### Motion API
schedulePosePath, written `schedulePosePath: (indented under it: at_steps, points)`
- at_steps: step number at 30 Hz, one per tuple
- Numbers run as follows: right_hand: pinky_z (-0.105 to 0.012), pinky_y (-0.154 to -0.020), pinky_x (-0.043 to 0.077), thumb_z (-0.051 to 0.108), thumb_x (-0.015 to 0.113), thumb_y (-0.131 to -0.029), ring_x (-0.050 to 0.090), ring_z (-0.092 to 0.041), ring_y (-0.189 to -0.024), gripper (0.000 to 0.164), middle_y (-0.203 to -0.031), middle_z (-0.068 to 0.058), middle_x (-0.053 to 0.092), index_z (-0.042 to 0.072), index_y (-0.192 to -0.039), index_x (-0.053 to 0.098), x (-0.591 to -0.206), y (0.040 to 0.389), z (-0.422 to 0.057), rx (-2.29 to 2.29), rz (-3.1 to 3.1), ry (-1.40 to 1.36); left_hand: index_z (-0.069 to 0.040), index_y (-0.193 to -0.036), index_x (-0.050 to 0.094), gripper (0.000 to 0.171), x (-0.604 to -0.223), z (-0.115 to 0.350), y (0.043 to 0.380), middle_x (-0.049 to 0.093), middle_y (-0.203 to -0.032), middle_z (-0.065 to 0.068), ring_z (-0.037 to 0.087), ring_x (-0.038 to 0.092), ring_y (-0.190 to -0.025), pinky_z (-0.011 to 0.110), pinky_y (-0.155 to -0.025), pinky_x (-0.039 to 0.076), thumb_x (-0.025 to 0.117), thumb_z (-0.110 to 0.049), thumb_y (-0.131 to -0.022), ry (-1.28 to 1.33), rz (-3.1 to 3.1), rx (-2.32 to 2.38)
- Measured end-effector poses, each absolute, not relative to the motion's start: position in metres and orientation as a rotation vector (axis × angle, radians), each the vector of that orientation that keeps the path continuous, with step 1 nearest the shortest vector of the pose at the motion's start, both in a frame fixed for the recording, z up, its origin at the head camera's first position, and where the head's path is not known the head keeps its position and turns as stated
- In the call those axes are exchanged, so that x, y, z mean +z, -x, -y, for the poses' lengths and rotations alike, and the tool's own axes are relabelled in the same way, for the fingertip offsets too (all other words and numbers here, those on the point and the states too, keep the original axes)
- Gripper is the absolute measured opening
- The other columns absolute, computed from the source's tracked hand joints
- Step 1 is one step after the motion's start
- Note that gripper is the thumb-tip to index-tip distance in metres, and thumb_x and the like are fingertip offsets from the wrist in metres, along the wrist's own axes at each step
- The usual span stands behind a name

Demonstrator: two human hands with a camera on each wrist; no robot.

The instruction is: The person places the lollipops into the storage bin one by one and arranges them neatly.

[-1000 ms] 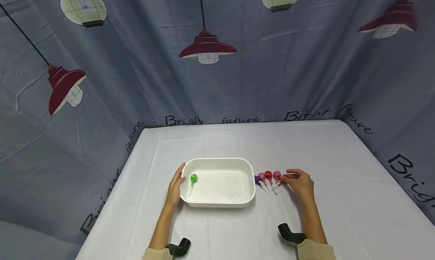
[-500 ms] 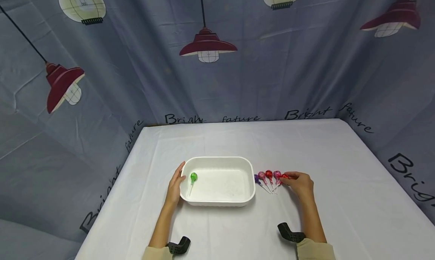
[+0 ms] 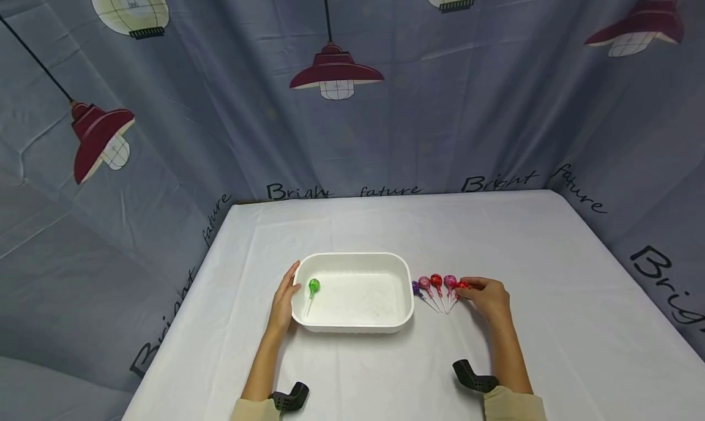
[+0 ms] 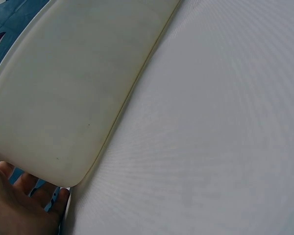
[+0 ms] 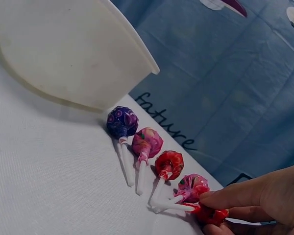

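Observation:
A white plastic tray [image 3: 352,330] stands on the table, with a green lollipop [image 3: 314,286] inside at its left end. My left hand [image 3: 283,308] grips the tray's left side, thumb at the rim and fingers along the outer wall. To the right of the tray, my right hand [image 3: 487,298] pinches the head of a red lollipop [image 5: 211,215], thumb and fingertips around it. Beside it several more lollipops lie fanned out: a pink one [image 5: 193,187], a red one [image 5: 169,164], another pink one [image 5: 147,143] and a purple one [image 5: 122,122] nearest the tray.
A white cloth covers the table [image 3: 352,378]. Behind it and along the sides hangs a grey-blue curtain [image 3: 407,133] printed with lamps and lettering. Black wrist mounts [image 3: 290,398] sit on both forearms.
The right hand's fingers have come together on the rightmost red lollipop, whose stick has swung to slant more downward. The left hand and the tray have stayed in place.

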State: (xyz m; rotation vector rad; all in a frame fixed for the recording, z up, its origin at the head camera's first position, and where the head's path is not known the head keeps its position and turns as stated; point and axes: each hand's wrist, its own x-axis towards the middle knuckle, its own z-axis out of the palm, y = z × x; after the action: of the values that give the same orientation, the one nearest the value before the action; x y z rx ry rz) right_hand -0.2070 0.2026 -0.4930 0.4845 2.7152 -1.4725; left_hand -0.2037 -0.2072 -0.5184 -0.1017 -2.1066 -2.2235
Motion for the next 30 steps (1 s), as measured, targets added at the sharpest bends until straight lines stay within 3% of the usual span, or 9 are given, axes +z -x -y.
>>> schedulePosePath:
  at_steps: [5, 15, 24, 30]
  points:
    - [-0.053, -0.087, 0.039, 0.018, 0.069, -0.080, 0.049, -0.040, -0.105, 0.037, -0.104, -0.022, 0.063, -0.005, -0.109, 0.064, -0.491, 0.208, -0.206, -1.449, -2.706, -0.425, -0.008, -0.145, 0.030, 0.049, -0.522, 0.208, 0.205, 0.019, -0.152, 0.006, 0.019, 0.013, -0.139, 0.032, -0.112, 0.012, 0.032, -0.002, -0.096, 0.110, 2.104, -2.210]
    - [-0.053, -0.088, 0.037, 0.021, 0.070, -0.079, 0.048, -0.041, -0.108, 0.040, -0.110, -0.023, 0.061, -0.002, -0.112, 0.064, -0.487, 0.207, -0.207, -1.441, -2.688, -0.377, -0.003, -0.145, 0.025, 0.051, -0.495, 0.202, 0.192, 0.017, -0.151, 0.011, 0.022, 0.014, -0.138, 0.033, -0.112, 0.013, 0.030, 0.001, -0.095, 0.098, 2.141, -2.239]
    - [-0.045, -0.079, 0.042, 0.018, 0.071, -0.080, 0.054, -0.034, -0.100, 0.039, -0.110, -0.022, 0.061, 0.001, -0.114, 0.064, -0.475, 0.204, -0.203, -1.462, -2.704, -0.344, -0.012, -0.145, 0.031, 0.051, -0.522, 0.208, 0.205, 0.022, -0.151, 0.004, 0.015, 0.017, -0.138, 0.025, -0.110, 0.016, 0.033, -0.005, -0.094, 0.112, 2.105, -2.205]
    - [-0.041, -0.068, 0.044, 0.022, 0.073, -0.078, 0.056, -0.027, -0.093, 0.038, -0.101, -0.013, 0.066, 0.006, -0.112, 0.067, -0.478, 0.212, -0.206, -1.532, -2.733, -0.261, -0.011, -0.145, 0.030, 0.050, -0.519, 0.207, 0.203, 0.020, -0.151, 0.003, 0.015, 0.015, -0.138, 0.028, -0.111, 0.013, 0.031, -0.002, -0.096, 0.098, 2.095, -2.246]
